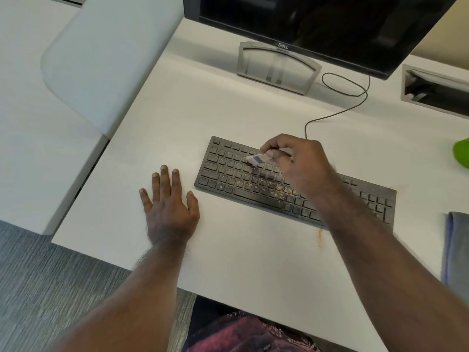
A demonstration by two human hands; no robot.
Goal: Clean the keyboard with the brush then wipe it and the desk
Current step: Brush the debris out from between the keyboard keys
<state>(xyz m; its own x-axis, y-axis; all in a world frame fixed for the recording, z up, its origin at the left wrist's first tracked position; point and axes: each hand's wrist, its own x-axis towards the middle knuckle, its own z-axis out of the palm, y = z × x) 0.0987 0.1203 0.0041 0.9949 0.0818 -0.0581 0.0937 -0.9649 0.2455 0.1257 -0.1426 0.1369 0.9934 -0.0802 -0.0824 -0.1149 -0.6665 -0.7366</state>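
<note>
A black keyboard (228, 174) lies slanted on the white desk (228, 250), with brownish crumbs over the keys near its middle. My right hand (299, 161) hovers over the upper key rows and grips a small white brush (257, 158), whose tip points left and down onto the keys. My left hand (168, 207) rests flat on the desk just left of the keyboard, fingers spread. An orange smear (320, 237) marks the desk in front of the keyboard.
A Dell monitor (317, 26) on a grey stand (276, 67) fills the back. The keyboard cable (355, 97) loops behind. A folded grey-blue cloth (456, 250) lies at the right edge, a green object (462, 153) above it. A white divider (106, 59) stands left.
</note>
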